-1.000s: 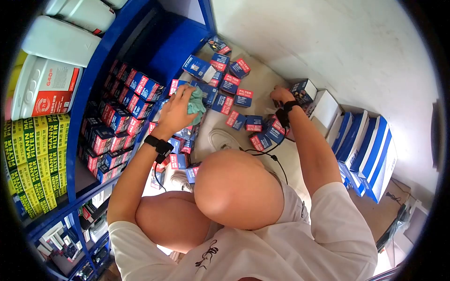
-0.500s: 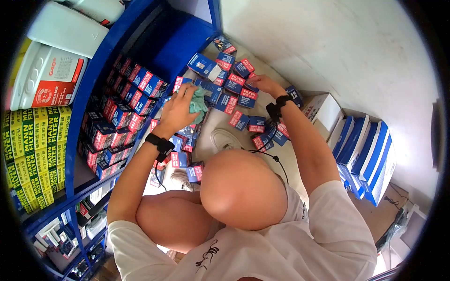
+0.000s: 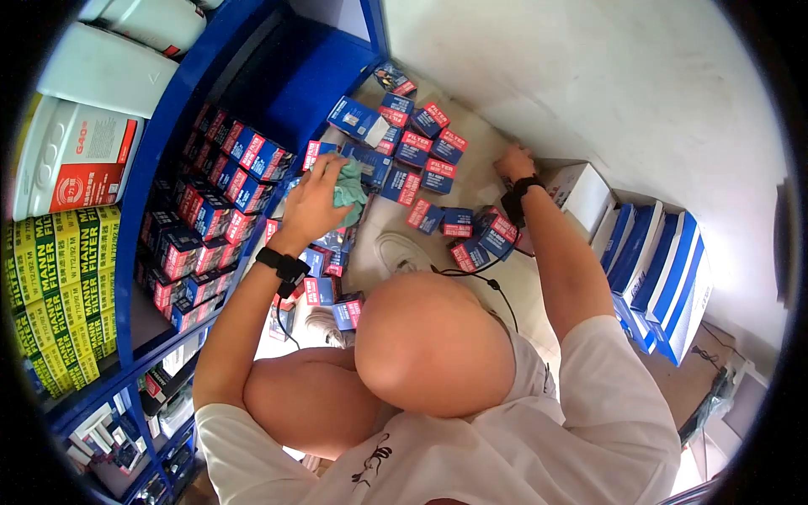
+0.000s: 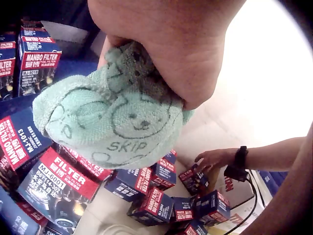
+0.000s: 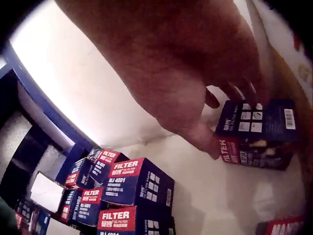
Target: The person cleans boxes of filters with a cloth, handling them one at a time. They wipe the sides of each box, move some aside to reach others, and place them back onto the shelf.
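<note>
My left hand (image 3: 313,200) holds a bunched mint-green terry cloth (image 4: 98,125) printed with a cartoon face and the word SKIP. The cloth hangs over blue and red oil filter boxes (image 4: 61,188) by the shelf edge. On the right, my right hand (image 3: 512,167) is down by the wall at a single filter box (image 5: 259,122). Its thumb lies against the box's near end and its fingers reach over the opposite edge. In the left wrist view, that hand (image 4: 215,160) appears just above the box.
Several filter boxes (image 3: 412,149) lie grouped on the floor before a shoe (image 3: 402,252). Stacked filter boxes (image 3: 202,210) fill the blue shelf at left. At right stand a white carton (image 3: 581,194) and blue-white boxes (image 3: 665,261). A black cable (image 3: 497,288) trails below.
My right hand went to the floor group, where another filter box now lies at its right side, then moved back right to a box by the wall. My left hand stays with the cloth.
</note>
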`<state>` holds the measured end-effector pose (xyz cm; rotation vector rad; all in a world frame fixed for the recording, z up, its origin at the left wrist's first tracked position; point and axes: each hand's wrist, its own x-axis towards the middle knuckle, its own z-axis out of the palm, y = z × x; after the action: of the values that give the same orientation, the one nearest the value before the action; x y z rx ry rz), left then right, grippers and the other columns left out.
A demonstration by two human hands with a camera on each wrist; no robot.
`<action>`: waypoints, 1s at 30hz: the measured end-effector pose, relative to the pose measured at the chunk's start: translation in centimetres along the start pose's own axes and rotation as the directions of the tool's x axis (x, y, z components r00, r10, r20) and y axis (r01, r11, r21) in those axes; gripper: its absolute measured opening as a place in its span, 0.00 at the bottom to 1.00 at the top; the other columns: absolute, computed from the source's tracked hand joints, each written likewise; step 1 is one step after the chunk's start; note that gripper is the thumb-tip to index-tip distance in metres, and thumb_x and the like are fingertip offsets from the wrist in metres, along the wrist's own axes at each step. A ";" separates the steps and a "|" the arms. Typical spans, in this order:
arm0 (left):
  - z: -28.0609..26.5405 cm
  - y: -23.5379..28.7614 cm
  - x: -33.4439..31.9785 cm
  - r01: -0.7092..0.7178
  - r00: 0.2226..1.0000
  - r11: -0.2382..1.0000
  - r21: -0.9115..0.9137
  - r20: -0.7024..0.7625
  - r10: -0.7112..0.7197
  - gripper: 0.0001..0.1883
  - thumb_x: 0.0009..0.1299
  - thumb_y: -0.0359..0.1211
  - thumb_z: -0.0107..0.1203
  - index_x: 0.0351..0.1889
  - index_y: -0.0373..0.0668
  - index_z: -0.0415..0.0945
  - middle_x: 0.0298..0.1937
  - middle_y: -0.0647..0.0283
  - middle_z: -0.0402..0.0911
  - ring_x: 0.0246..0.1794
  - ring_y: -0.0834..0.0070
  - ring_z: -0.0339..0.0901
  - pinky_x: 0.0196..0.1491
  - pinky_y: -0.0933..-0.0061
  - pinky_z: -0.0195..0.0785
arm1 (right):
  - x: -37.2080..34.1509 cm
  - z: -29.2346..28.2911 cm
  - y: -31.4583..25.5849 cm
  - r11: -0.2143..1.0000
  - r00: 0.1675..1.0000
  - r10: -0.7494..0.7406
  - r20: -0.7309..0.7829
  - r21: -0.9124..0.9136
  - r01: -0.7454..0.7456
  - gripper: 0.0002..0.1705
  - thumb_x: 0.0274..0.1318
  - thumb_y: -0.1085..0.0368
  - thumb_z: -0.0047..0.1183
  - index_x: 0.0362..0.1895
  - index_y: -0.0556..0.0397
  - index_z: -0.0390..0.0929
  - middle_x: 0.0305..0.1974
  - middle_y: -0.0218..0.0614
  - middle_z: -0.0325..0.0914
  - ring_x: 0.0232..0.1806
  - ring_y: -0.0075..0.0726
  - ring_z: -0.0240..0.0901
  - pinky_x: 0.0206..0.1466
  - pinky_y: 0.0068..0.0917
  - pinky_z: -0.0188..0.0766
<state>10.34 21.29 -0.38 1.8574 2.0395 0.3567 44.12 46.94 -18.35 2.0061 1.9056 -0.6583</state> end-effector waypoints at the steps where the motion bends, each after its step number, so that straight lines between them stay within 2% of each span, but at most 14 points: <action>1: 0.0 0.0 0.0 0.002 1.000 1.000 0.003 0.001 -0.002 0.39 0.56 0.35 0.70 0.66 0.45 0.65 0.66 0.60 0.67 0.59 0.48 0.74 0.58 0.55 0.74 | -0.1 0.1 0.1 1.000 1.000 -0.002 0.003 0.002 0.002 0.42 0.52 0.55 0.62 0.69 0.55 0.63 0.69 0.60 0.62 0.66 0.75 0.65 0.66 0.59 0.68; 3: -0.3 0.1 -0.2 -0.021 0.999 1.000 -0.011 -0.035 0.021 0.39 0.55 0.35 0.70 0.66 0.46 0.65 0.65 0.60 0.67 0.58 0.48 0.75 0.56 0.55 0.76 | -0.3 0.2 0.0 0.984 0.997 -0.077 -0.029 -0.161 0.071 0.45 0.51 0.54 0.64 0.71 0.54 0.61 0.68 0.63 0.62 0.67 0.75 0.64 0.67 0.59 0.68; 4: -0.6 0.2 -0.4 -0.005 0.999 1.000 -0.006 -0.039 0.005 0.39 0.55 0.35 0.70 0.66 0.46 0.65 0.65 0.60 0.67 0.58 0.48 0.75 0.56 0.55 0.76 | -0.4 0.1 -0.3 0.983 0.995 -0.093 -0.023 -0.163 0.088 0.45 0.51 0.54 0.64 0.71 0.54 0.61 0.68 0.63 0.62 0.67 0.75 0.64 0.67 0.59 0.68; 6: -1.1 0.3 -0.8 0.026 0.999 1.000 0.007 -0.019 -0.026 0.39 0.55 0.36 0.70 0.66 0.48 0.65 0.65 0.60 0.68 0.56 0.49 0.76 0.54 0.54 0.77 | -0.3 -0.2 -0.3 0.973 0.991 -0.132 -0.030 -0.193 0.123 0.36 0.58 0.57 0.57 0.67 0.60 0.64 0.67 0.62 0.63 0.63 0.79 0.65 0.62 0.58 0.72; 7: -1.3 0.1 -0.9 0.029 0.999 0.999 -0.017 -0.032 -0.029 0.39 0.55 0.36 0.70 0.66 0.49 0.65 0.64 0.60 0.68 0.55 0.49 0.77 0.53 0.54 0.77 | 0.6 0.7 0.0 0.945 0.979 -0.167 -0.119 -0.303 0.125 0.39 0.53 0.54 0.65 0.65 0.58 0.66 0.64 0.61 0.68 0.61 0.76 0.69 0.59 0.57 0.75; 10: -1.8 0.0 -1.6 0.080 0.996 0.995 -0.054 -0.027 -0.082 0.37 0.56 0.32 0.69 0.65 0.46 0.66 0.65 0.57 0.68 0.60 0.49 0.74 0.59 0.55 0.73 | 0.8 -0.2 0.6 0.936 0.987 -0.162 -0.016 -0.319 0.148 0.42 0.48 0.50 0.69 0.65 0.53 0.67 0.61 0.58 0.72 0.60 0.69 0.73 0.57 0.54 0.77; 11: -1.9 -0.2 -1.8 0.072 0.997 0.995 -0.064 -0.033 -0.074 0.37 0.56 0.32 0.68 0.65 0.46 0.66 0.65 0.57 0.68 0.60 0.49 0.75 0.58 0.55 0.73 | 0.4 -0.8 0.3 0.950 0.990 -0.141 -0.007 -0.282 0.133 0.43 0.46 0.48 0.72 0.64 0.51 0.69 0.59 0.57 0.75 0.60 0.61 0.75 0.58 0.52 0.77; 15: -1.7 -0.7 -2.4 0.089 0.995 0.995 -0.055 -0.038 -0.091 0.37 0.56 0.32 0.68 0.65 0.45 0.66 0.65 0.58 0.68 0.60 0.49 0.75 0.58 0.55 0.73 | 0.6 -1.0 -0.2 0.950 0.989 -0.150 -0.022 -0.282 0.137 0.42 0.45 0.45 0.71 0.61 0.51 0.73 0.59 0.55 0.76 0.59 0.60 0.76 0.59 0.51 0.77; 17: -1.7 -1.1 -2.6 0.094 0.995 0.993 -0.067 -0.028 -0.096 0.36 0.56 0.33 0.68 0.64 0.45 0.66 0.65 0.57 0.68 0.59 0.49 0.75 0.57 0.55 0.74 | 0.8 -1.5 -1.4 0.960 0.973 -0.185 -0.135 -0.236 0.150 0.37 0.47 0.40 0.68 0.55 0.51 0.80 0.58 0.51 0.78 0.59 0.59 0.77 0.58 0.51 0.78; 21: -2.0 -1.4 -3.0 0.058 0.996 0.997 -0.060 -0.066 -0.062 0.35 0.57 0.34 0.67 0.65 0.46 0.65 0.65 0.57 0.68 0.59 0.49 0.75 0.56 0.54 0.75 | -2.1 -6.1 -5.3 0.956 0.955 -0.250 -0.159 -0.199 0.217 0.35 0.50 0.35 0.63 0.48 0.52 0.85 0.54 0.53 0.81 0.56 0.59 0.79 0.57 0.49 0.78; 24: -2.1 -1.7 -3.4 0.067 0.994 0.996 -0.052 -0.078 -0.071 0.35 0.58 0.35 0.66 0.64 0.46 0.65 0.64 0.57 0.68 0.59 0.49 0.75 0.56 0.54 0.76 | -4.0 -9.1 -7.8 0.942 0.932 -0.321 -0.170 -0.158 0.296 0.37 0.50 0.32 0.60 0.43 0.55 0.87 0.48 0.57 0.83 0.52 0.60 0.81 0.54 0.49 0.78; 26: -2.2 -1.9 -3.7 0.084 0.993 0.995 -0.059 -0.077 -0.088 0.35 0.58 0.36 0.66 0.64 0.46 0.66 0.64 0.58 0.69 0.59 0.49 0.76 0.56 0.55 0.76 | -4.9 -10.3 -9.3 0.903 0.883 -0.429 -0.192 -0.080 0.421 0.46 0.49 0.26 0.58 0.36 0.65 0.85 0.37 0.63 0.83 0.44 0.65 0.81 0.48 0.49 0.76; 27: -2.4 -2.0 -3.8 0.099 0.992 0.993 -0.058 -0.072 -0.103 0.35 0.58 0.36 0.66 0.64 0.47 0.66 0.64 0.58 0.69 0.58 0.49 0.76 0.55 0.55 0.76 | -5.1 -10.7 -10.1 0.892 0.870 -0.452 -0.196 -0.080 0.446 0.47 0.51 0.25 0.55 0.35 0.66 0.85 0.34 0.61 0.84 0.43 0.65 0.82 0.47 0.49 0.76; 30: -2.2 -2.5 -4.2 0.103 0.988 0.992 -0.065 -0.107 -0.110 0.34 0.59 0.36 0.66 0.65 0.47 0.66 0.63 0.58 0.69 0.58 0.49 0.76 0.55 0.54 0.77 | -6.5 -11.8 -13.3 0.900 0.897 -0.434 -0.088 -0.003 0.435 0.45 0.50 0.25 0.55 0.40 0.60 0.86 0.42 0.56 0.85 0.48 0.63 0.82 0.52 0.50 0.76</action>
<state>7.42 16.93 0.96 1.7204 2.1659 0.4951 32.31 48.42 -3.72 1.6432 2.4397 -0.7009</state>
